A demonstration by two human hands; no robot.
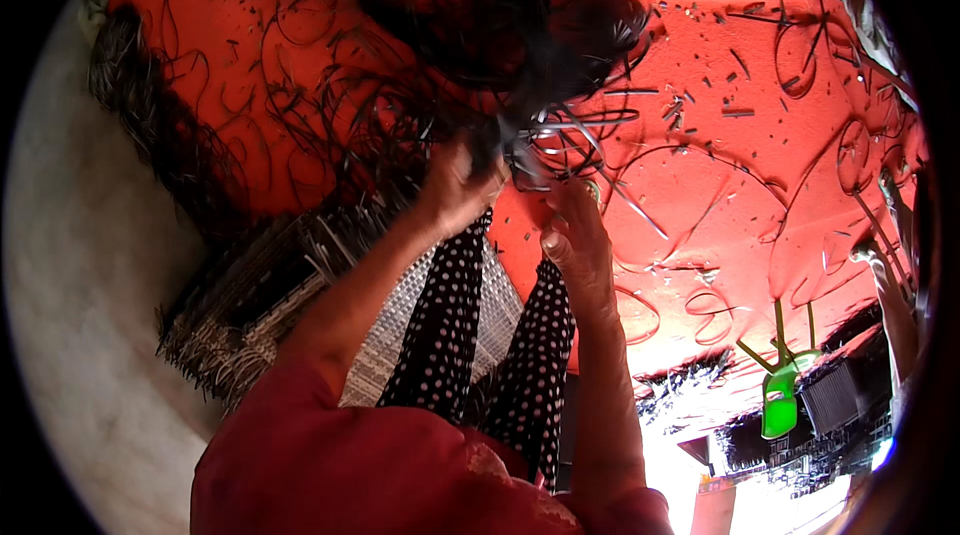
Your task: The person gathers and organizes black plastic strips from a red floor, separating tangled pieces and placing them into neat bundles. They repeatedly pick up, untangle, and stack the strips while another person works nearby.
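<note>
A dark, motion-blurred bundle of thin black strips [560, 65] spreads in front of me, with a large loose black coil [440, 10] beyond it. My left hand [462, 187] is closed round the near end of this bundle. Close by on the right, my right hand [580, 235] has its fingers curled at the looped strip ends, its thumb bent toward the left hand. Blur smears the right fingertips and the strips between both hands. Below them are my legs in black trousers [440, 325] with white dots.
A red sheet [690, 185] covers the floor, strewn with cut bits and loose strips. At the left lie a thick braided black hank [165, 125] and a woven grey mat [375, 355] with frayed edges. A green plastic object [779, 405] lies at lower right, near strong glare.
</note>
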